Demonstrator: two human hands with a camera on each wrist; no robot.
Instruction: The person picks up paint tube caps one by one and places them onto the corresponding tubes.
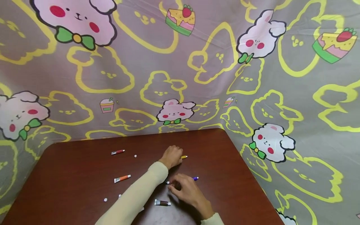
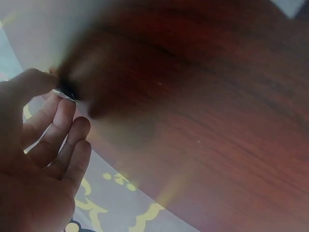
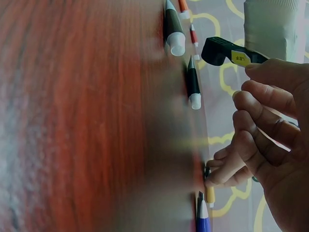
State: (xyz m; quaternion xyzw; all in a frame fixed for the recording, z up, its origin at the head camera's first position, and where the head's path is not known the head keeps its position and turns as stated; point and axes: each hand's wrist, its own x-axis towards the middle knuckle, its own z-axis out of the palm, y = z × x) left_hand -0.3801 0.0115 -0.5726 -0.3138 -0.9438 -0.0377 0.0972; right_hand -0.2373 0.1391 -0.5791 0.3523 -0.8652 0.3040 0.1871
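Observation:
My left hand (image 1: 172,156) reaches across to the far middle of the table, beside a yellow paint tube (image 1: 184,157). In the left wrist view its thumb and fingertips pinch a small dark tube (image 2: 66,91) with a silvery edge, mostly hidden by the fingers. Nearer me, my right hand (image 1: 187,189) hovers over the table with fingers loosely bent and nothing between them. A black tube (image 3: 193,84) with a white cap lies just left of it, and a purple tube (image 1: 195,178) just beyond it. A brown tube (image 1: 162,203) lies close to my right wrist.
A red tube (image 1: 118,152) and an orange tube (image 1: 122,178) lie on the left of the brown table (image 1: 70,175). Two loose white caps, one far (image 1: 135,156) and one near (image 1: 105,199), are there too. Patterned cloth (image 1: 140,62) hangs behind the table and along its right side.

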